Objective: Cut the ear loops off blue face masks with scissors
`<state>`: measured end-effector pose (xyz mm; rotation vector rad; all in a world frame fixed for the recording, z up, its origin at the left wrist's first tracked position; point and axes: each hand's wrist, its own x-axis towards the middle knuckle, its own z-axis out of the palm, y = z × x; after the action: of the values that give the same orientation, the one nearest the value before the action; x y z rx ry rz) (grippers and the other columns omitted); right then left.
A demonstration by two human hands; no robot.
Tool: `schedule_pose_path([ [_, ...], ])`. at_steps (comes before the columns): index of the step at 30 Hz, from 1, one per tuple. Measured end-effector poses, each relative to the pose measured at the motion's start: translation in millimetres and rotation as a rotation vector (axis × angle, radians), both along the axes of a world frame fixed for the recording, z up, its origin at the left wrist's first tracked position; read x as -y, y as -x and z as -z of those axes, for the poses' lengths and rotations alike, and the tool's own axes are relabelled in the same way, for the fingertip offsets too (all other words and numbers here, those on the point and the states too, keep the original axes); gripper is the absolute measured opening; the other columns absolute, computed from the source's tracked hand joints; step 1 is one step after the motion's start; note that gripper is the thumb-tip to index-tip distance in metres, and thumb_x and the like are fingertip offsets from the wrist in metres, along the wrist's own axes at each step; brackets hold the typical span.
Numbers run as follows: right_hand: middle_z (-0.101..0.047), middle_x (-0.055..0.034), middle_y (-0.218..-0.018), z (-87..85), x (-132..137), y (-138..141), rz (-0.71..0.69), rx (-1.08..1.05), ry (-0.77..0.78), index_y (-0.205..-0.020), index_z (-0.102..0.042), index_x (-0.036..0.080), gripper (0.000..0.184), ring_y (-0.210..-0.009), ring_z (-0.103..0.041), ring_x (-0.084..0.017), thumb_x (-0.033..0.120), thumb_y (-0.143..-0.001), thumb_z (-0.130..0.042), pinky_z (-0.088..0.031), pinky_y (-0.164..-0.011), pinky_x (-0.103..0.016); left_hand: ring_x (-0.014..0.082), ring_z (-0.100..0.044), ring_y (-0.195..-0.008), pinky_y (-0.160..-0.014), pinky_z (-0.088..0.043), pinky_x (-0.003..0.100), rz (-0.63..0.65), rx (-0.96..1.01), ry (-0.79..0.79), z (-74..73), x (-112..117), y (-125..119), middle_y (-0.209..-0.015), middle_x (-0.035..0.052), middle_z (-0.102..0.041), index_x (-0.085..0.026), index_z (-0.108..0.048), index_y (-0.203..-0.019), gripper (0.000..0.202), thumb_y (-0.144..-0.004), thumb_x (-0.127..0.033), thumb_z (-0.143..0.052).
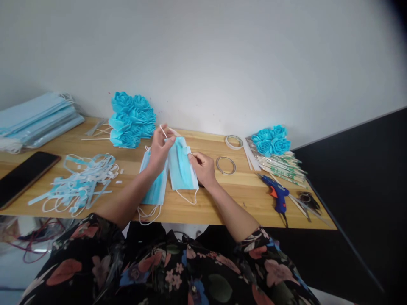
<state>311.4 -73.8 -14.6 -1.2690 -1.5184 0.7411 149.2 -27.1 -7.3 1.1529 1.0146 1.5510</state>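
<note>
In the head view, the left hand is pinching the upper left corner of a blue face mask, with a white ear loop running across its fingers. The right hand is closing its thumb and fingers on the mask's right edge, where a small flap is standing up. The mask is hanging between them above the surface; a second mask is lying just beside it, partly under the left arm. The person seems to be working that edge loose; the next move is probably calling for a steady left pinch and a careful right-hand pull along the edge, without ripping the sheet.
</note>
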Motion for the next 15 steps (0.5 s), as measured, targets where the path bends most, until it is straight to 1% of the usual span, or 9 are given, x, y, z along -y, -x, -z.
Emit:
schedule_pose_path([
  [1, -0.046, 0.0017, -0.061, -0.8, 0, 0, 0.006, 0.011, -0.010, -0.068, -0.058, 0.020, 0.033, -0.059, -0.042, -0.013, 0.048, -0.086, -0.055, -0.036, -0.059, -0.027, 0.0212, -0.060, -0.112, -0.093, -0.048, 0.031, -0.105, -0.026, -0.093, -2.6, -2, 4, -0.120, 0.0070, -0.063, -0.025, -0.057, -0.118, 0.053, -0.075, -0.046, -0.078],
  [3, -0.045, 0.0019, -0.060, -1.9, 1, 0, 0.012, 0.026, -0.029, -0.066, -0.057, 0.020, 0.033, -0.059, -0.042, -0.013, 0.047, -0.086, -0.055, -0.036, -0.060, -0.027, 0.0211, -0.058, -0.114, -0.095, -0.047, 0.032, -0.293, -0.080, -0.250, -6.5, -7, 11, -0.119, 0.0073, -0.060, -0.025, -0.055, -0.113, 0.045, -0.078, -0.043, -0.076],
  [5, -0.045, 0.0020, -0.059, -1.5, 1, 0, 0.016, 0.032, -0.038, -0.065, -0.057, 0.020, 0.034, -0.059, -0.042, -0.013, 0.046, -0.087, -0.055, -0.036, -0.060, -0.027, 0.0201, -0.058, -0.108, -0.095, -0.046, 0.032, -0.394, -0.142, -0.303, -9.1, -8, 16, -0.109, 0.0056, -0.060, -0.024, -0.056, -0.100, 0.029, -0.083, -0.041, -0.071],
  [7, -0.045, 0.0021, -0.059, 0.4, 0, 0, 0.022, 0.043, -0.040, -0.065, -0.058, 0.020, 0.034, -0.058, -0.042, -0.013, 0.046, -0.087, -0.055, -0.036, -0.060, -0.027, 0.0196, -0.058, -0.102, -0.096, -0.045, 0.034, -0.428, -0.223, -0.315, -10.9, -6, 18, -0.098, 0.0042, -0.059, -0.023, -0.056, -0.088, 0.019, -0.088, -0.039, -0.065],
  [9, -0.047, 0.0020, -0.059, 3.1, -1, -1, 0.024, 0.063, -0.046, -0.066, -0.060, 0.020, 0.033, -0.059, -0.043, -0.012, 0.046, -0.087, -0.056, -0.036, -0.060, -0.026, 0.0202, -0.058, -0.100, -0.099, -0.043, 0.035, -0.403, -0.348, -0.344, -11.7, 0, 17, -0.094, 0.0039, -0.060, -0.023, -0.060, -0.082, 0.016, -0.089, -0.037, -0.065],
  [10, -0.049, 0.0019, -0.060, 4.4, -2, -1, 0.019, 0.071, -0.055, -0.067, -0.061, 0.020, 0.033, -0.059, -0.044, -0.012, 0.045, -0.087, -0.056, -0.037, -0.060, -0.026, 0.0208, -0.058, -0.099, -0.099, -0.043, 0.036, -0.367, -0.418, -0.379, -11.7, 3, 15, -0.093, 0.0041, -0.062, -0.023, -0.064, -0.081, 0.015, -0.089, -0.036, -0.066],
  [13, -0.053, 0.0016, -0.060, 7.0, -3, -1, -0.004, 0.078, -0.105, -0.069, -0.064, 0.019, 0.030, -0.058, -0.047, -0.012, 0.041, -0.088, -0.056, -0.037, -0.060, -0.026, 0.0213, -0.059, -0.092, -0.093, -0.043, 0.038, -0.217, -0.591, -0.531, -9.3, 9, 9, -0.090, 0.0042, -0.065, -0.024, -0.074, -0.084, 0.010, -0.087, -0.033, -0.071],
  [15, -0.054, 0.0018, -0.060, 7.3, -4, -1, -0.013, 0.085, -0.137, -0.069, -0.064, 0.019, 0.029, -0.057, -0.047, -0.012, 0.039, -0.088, -0.056, -0.037, -0.059, -0.025, 0.0209, -0.059, -0.089, -0.089, -0.044, 0.038, -0.132, -0.674, -0.607, -6.4, 9, 6, -0.088, 0.0041, -0.066, -0.024, -0.077, -0.086, 0.009, -0.088, -0.031, -0.070],
])
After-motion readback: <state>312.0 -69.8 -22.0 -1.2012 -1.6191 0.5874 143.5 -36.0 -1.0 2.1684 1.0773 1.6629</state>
